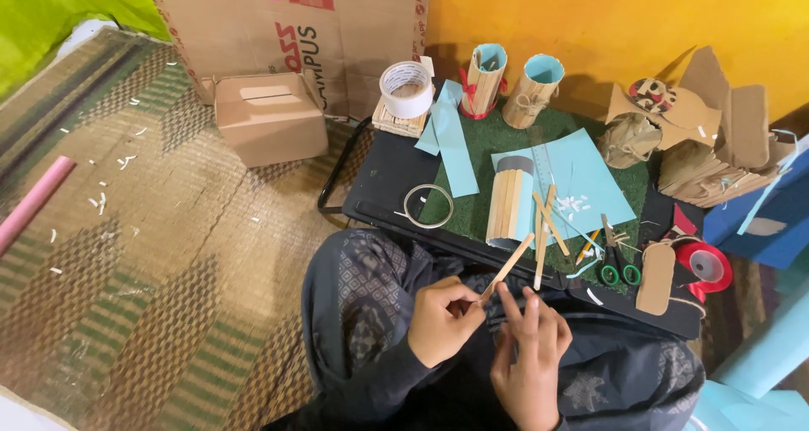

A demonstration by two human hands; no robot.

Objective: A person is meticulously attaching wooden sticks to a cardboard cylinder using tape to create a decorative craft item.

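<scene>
My left hand (444,321) pinches the near end of a flat wooden craft stick (508,267) over my lap. The stick slants up and to the right toward the low black table (383,182). My right hand (531,355) sits just beside it with fingers spread, the fingertips touching the stick's lower end. On the green mat (497,140) ahead lies a roll made of wooden sticks (511,202) on light blue paper (581,174), with loose sticks (546,224) next to it.
Two stick-covered cups (482,79) stand at the table's back, with a white tape roll (406,88) left of them. Green-handled scissors (619,262), a red tape roll (706,267) and cardboard pieces (708,144) lie right. A cardboard box (270,115) sits on the woven floor mat (152,254).
</scene>
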